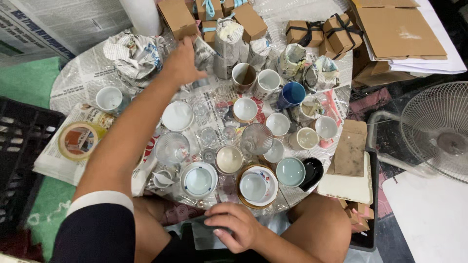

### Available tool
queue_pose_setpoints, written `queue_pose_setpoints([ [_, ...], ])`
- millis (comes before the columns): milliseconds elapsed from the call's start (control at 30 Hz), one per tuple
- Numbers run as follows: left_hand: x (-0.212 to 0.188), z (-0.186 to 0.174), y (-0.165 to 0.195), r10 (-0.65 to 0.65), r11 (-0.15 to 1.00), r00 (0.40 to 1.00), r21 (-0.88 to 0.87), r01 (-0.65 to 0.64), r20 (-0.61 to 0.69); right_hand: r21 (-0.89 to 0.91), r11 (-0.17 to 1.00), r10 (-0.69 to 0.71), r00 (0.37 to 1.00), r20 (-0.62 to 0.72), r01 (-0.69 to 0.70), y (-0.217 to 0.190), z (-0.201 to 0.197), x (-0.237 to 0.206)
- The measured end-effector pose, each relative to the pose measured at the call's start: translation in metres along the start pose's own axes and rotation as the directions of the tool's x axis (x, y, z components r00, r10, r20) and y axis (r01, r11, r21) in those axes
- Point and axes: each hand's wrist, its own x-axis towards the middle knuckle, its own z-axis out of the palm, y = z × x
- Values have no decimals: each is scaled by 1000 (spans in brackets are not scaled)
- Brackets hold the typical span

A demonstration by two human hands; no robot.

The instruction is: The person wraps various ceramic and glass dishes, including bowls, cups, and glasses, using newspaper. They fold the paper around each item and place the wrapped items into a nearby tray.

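Observation:
My left hand (183,63) reaches far across a round table covered with newspaper (80,78) and touches a newspaper-wrapped bundle (204,51) near the back. My right hand (234,226) rests low at the near table edge, fingers curled over a dark flat object (207,224) in my lap. Between my hands stand several cups, bowls and glasses: a brown mug (243,76), a white mug (268,82), a blue mug (292,93), a clear glass (171,147), a white saucer with a cup (199,178).
Small brown cardboard boxes (178,17), some tied with ribbon (341,31), line the back. A roll of tape (78,140) lies on stacked newspapers at left. A black crate (19,146) stands far left, a white floor fan (434,129) at right, flat cardboard (395,29) behind it.

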Motion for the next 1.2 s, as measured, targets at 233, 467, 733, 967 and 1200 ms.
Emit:
queue_pose_setpoints([
  [233,-33,-76,5,33,963,991,-263,-65,-126,-5,1000,-17,1000,-24,17,-7,1,6],
  [467,-134,-93,-18,20,-85,950,-947,-309,-312,-42,995,-88,993,-72,85,-9,3,5],
  [733,-296,-13,47,-35,-757,998,-651,-56,-45,368,925,158,977,-143,-96,-6,-2,-1],
  [967,-330,44,70,411,-478,902,-813,333,128,793,512,473,879,59,-329,16,-6,-7],
  [1200,-334,64,76,358,-237,930,-956,171,77,478,803,493,848,-196,-356,13,10,-26],
])
